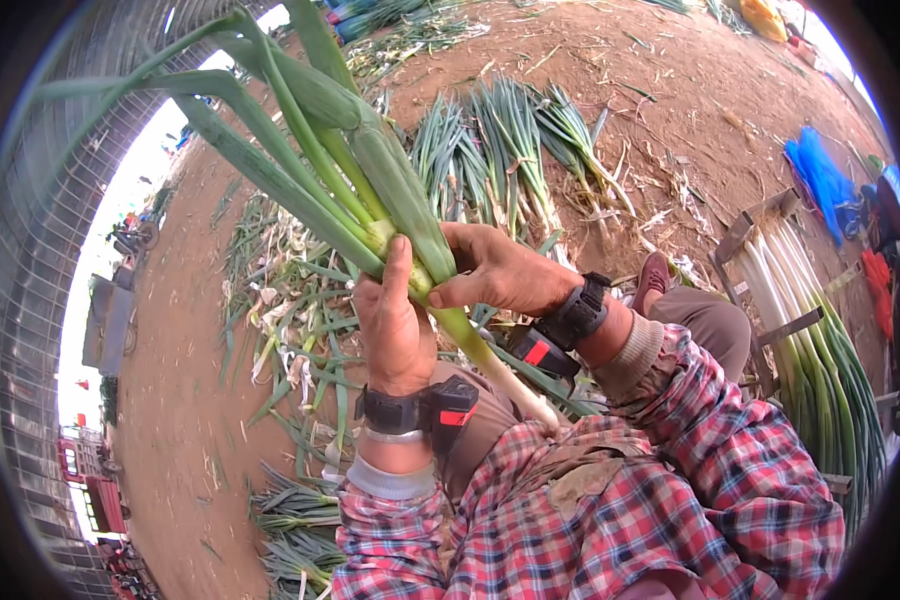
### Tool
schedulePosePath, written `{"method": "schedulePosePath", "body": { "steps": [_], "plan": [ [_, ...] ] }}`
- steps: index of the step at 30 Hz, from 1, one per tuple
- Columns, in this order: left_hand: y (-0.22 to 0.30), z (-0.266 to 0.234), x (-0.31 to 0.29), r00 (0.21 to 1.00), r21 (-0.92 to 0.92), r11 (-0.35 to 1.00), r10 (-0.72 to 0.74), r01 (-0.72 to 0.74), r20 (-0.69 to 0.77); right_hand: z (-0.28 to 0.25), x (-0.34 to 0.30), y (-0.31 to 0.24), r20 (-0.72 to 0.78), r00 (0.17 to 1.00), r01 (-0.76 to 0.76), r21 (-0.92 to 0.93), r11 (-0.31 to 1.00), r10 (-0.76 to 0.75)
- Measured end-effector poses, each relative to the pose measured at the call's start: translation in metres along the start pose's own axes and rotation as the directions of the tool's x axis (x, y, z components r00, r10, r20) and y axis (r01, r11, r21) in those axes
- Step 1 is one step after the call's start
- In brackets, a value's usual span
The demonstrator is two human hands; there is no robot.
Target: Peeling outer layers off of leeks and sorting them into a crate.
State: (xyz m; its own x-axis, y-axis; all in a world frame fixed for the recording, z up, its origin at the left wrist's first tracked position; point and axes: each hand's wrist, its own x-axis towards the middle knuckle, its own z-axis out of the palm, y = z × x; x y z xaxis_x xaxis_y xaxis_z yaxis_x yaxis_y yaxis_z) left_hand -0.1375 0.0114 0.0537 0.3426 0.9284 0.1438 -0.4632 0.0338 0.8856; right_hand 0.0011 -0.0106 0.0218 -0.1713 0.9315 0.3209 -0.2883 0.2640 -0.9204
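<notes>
A long green onion (498,370) slants across my lap, its white root end close to my plaid shirt and its green leaves fanning out to the upper left. My left hand (395,330) is closed round the stalk from the left, thumb pointing up along it. From the other side, my right hand (500,268) grips the same spot where the leaves split off, thumb and fingers pressed on a leaf base. The two thumbs are close together. Part of the stalk is hidden behind my fingers.
Beyond my hands, bundles of green onions (510,140) lie on bare soil. Peeled leaves (295,330) litter the ground at left; more onions (295,515) lie lower left. At right, a metal rack (720,255) holds white-stemmed onions (810,350), near a blue bag (820,175).
</notes>
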Motion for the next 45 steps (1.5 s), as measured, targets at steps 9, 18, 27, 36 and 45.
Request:
{"method": "schedulePosePath", "body": {
  "steps": [9,18,27,36,45],
  "plan": [
    [0.028,-0.051,0.03,0.993,-0.018,1.0,0.011,-0.013,-0.115,-0.028,-0.112,0.033,-0.155,0.96,-0.253,-0.134,0.958,0.232],
    [0.03,-0.029,0.015,0.991,-0.141,0.982,-0.115,0.125,0.073,-0.049,-0.105,0.053,-0.313,0.947,-0.236,-0.517,0.823,0.075],
    [0.024,0.021,-0.005,0.979,-0.004,0.983,-0.184,0.185,0.086,0.017,-0.031,-0.019,-0.182,0.973,0.059,-0.407,0.911,-0.144],
    [0.01,0.014,0.001,0.985,0.027,0.989,-0.145,0.148,-0.097,0.022,-0.037,-0.005,-0.271,0.942,0.056,-0.458,0.887,-0.199],
    [0.012,0.016,0.004,0.986,0.096,0.985,-0.134,0.143,-0.099,0.029,-0.039,0.01,-0.099,0.875,0.222,-0.789,0.573,-0.475]
  ]
}}
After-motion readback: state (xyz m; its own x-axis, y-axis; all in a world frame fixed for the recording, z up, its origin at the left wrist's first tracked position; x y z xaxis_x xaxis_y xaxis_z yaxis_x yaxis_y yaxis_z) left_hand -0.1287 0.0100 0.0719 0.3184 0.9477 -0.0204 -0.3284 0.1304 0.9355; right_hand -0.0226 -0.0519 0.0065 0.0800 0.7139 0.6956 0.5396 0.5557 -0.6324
